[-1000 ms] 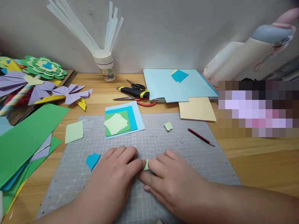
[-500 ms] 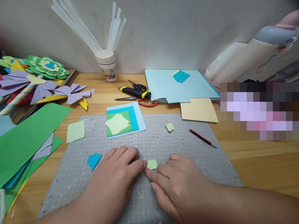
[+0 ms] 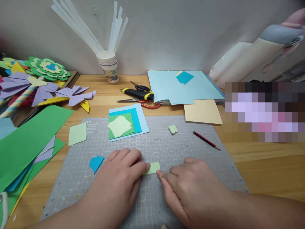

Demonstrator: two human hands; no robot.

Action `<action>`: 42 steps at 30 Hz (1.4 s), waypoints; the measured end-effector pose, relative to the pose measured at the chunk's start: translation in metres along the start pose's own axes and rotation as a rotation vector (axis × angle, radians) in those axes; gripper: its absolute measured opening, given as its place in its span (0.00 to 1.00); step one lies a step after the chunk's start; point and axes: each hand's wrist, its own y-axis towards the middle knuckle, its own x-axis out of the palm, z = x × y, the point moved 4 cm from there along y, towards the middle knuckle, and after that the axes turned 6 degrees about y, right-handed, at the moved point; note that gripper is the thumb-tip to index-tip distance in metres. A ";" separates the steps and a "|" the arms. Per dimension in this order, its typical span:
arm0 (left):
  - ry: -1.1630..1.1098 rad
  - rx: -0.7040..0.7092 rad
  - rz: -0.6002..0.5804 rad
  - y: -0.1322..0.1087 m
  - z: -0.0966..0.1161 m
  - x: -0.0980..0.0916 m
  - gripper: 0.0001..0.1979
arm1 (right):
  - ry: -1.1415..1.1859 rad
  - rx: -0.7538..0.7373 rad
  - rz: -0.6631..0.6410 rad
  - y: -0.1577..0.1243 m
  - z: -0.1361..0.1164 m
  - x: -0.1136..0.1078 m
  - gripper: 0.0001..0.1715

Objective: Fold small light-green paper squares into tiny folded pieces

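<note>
A small folded strip of light green paper point(image 3: 154, 168) lies on the grey cutting mat point(image 3: 152, 210) between my hands. Its left end is pressed down under the fingertips of my left hand point(image 3: 119, 178), whose fingers are curled. My right hand point(image 3: 195, 187) is closed, with the index fingertip and thumb together at the strip's near right corner. Left of my left hand lies a blue paper cut-out point(image 3: 96, 163). A small light green folded piece point(image 3: 173, 129) is farther back, with a red and black pencil point(image 3: 206, 140) to its right.
Stacked paper squares point(image 3: 138, 122) sit at the mat's back, with scissors point(image 3: 150, 105) and a black-yellow cutter point(image 3: 138, 94) behind. Blue sheets point(image 3: 164, 86) and a paper cup point(image 3: 111, 71) of white sticks stand near the wall. Paper flowers point(image 3: 49, 68) and green sheets point(image 3: 35, 133) crowd the left.
My right hand has slid to the right along the light green strip, from my left fingertips to its right corner. More of the strip shows, lying flatter. My left hand has stayed put.
</note>
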 end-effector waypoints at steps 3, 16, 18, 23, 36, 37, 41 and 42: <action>-0.020 -0.015 0.009 -0.001 0.003 -0.002 0.07 | 0.108 0.021 0.076 0.003 0.011 -0.002 0.19; -0.128 -0.006 0.015 0.002 -0.002 0.004 0.05 | 0.191 -0.026 0.026 0.012 0.019 0.005 0.10; -0.160 -0.002 0.045 0.001 -0.002 0.003 0.06 | 0.284 -0.020 0.085 0.012 0.020 0.002 0.10; -0.321 -0.009 0.096 -0.002 0.001 -0.002 0.06 | 0.716 0.179 0.096 0.010 0.022 -0.001 0.07; -0.686 -0.089 0.016 -0.005 0.004 0.001 0.07 | 1.019 0.283 -0.114 0.003 0.015 0.013 0.06; -0.690 -0.077 0.023 -0.004 0.004 0.001 0.08 | 1.019 0.285 -0.116 0.003 0.015 0.014 0.06; -0.681 -0.059 0.046 -0.002 0.005 -0.002 0.08 | 0.996 0.288 -0.117 0.004 0.015 0.013 0.06; -0.677 -0.063 0.049 -0.001 0.005 -0.002 0.08 | 0.986 0.288 -0.118 0.004 0.015 0.013 0.06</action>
